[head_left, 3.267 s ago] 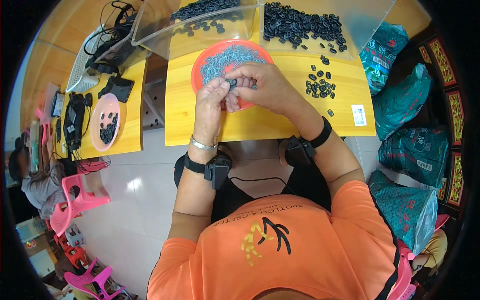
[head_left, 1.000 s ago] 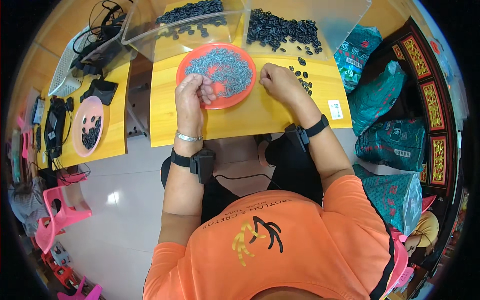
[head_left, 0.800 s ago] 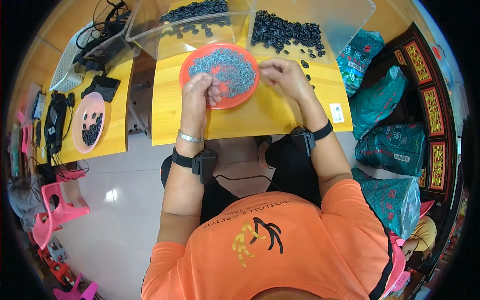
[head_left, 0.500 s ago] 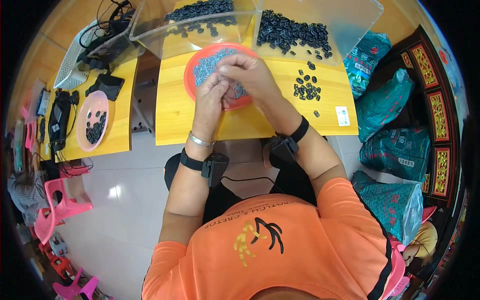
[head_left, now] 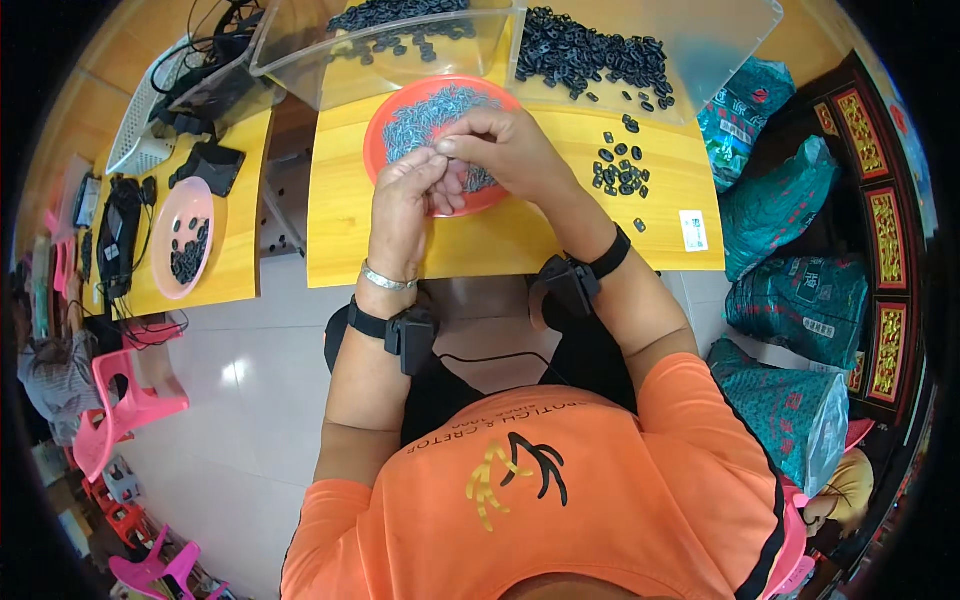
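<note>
Over a round red tray (head_left: pixel 373 150) my two hands meet with their fingertips pinched together. Small grey metal pieces, thin like screws, (head_left: pixel 420 125) lie heaped in the tray. My left hand (head_left: pixel 410 200) is closed at the tray's near left side, its other fingers curled. From the right comes my right hand (head_left: pixel 512 155), thumb and forefinger pressed at the left fingertips. Whatever is between the fingers is too small to make out. Right of the tray, a loose group of small black oval parts (head_left: pixel 622 178) lies on the yellow table (head_left: pixel 560 240).
Two clear bins (head_left: pixel 690 50) at the back hold many black parts (head_left: pixel 590 55). On the left table stand a pink bowl (head_left: pixel 175 285) of black parts and a white basket (head_left: pixel 135 150). Green sacks (head_left: pixel 775 220) line the right side. A pink chair (head_left: pixel 130 400) stands at left.
My hands have come slightly lower, the left forearm shifting a little left. The fingertips remain together over the tray. The view has tilted slightly.
</note>
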The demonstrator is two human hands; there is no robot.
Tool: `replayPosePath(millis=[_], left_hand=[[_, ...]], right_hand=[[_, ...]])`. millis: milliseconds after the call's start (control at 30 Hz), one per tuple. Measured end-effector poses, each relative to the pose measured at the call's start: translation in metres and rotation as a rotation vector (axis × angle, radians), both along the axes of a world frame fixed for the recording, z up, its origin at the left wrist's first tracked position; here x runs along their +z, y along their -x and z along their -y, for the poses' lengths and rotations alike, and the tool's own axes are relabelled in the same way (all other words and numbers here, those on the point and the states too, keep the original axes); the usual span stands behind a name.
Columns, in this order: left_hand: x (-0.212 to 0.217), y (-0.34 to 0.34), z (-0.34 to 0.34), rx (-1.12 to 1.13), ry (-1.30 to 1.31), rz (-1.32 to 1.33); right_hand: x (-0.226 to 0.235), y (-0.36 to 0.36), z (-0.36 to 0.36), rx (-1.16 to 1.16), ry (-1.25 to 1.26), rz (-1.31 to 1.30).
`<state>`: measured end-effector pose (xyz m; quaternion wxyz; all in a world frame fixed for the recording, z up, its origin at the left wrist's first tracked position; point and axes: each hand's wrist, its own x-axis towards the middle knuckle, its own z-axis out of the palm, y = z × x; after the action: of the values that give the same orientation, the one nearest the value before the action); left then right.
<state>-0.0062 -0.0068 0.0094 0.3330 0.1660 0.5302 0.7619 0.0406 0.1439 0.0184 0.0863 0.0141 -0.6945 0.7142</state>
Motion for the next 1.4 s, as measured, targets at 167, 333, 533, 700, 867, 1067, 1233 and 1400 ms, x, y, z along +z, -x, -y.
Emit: replayPosePath(millis=[167,333,533,700,867,1067,1233,1400], left_hand=[[-0.003,0.001,0.001,0.010,-0.033,-0.013],[-0.002,0.001,0.001,-0.016,0.018,-0.030],[0.002,-0.004,-0.002,0.136,0.056,-0.078],[0.001,0.007,0.004,0.205,0.070,-0.090],[0.002,0.007,0.004,0.187,0.121,-0.111],[0.002,0.006,0.004,0.158,0.129,-0.112],[0.003,0.005,0.002,0.113,0.151,-0.137],[-0.002,0.006,0.001,0.090,0.114,-0.141]], right_hand=[[0.005,-0.005,-0.003,-0.004,-0.382,-0.242],[0.012,-0.009,0.000,-0.042,-0.601,-0.326],[0.013,-0.011,-0.008,-0.110,-0.471,-0.224],[-0.003,-0.011,-0.022,-0.203,-1.253,-0.142],[-0.018,-0.002,-0.022,-0.260,-1.426,-0.088],[-0.017,0.003,-0.022,-0.293,-0.982,-0.093],[-0.019,0.004,-0.025,-0.173,-0.409,0.011],[-0.020,0.005,-0.024,-0.112,-0.252,-0.001]])
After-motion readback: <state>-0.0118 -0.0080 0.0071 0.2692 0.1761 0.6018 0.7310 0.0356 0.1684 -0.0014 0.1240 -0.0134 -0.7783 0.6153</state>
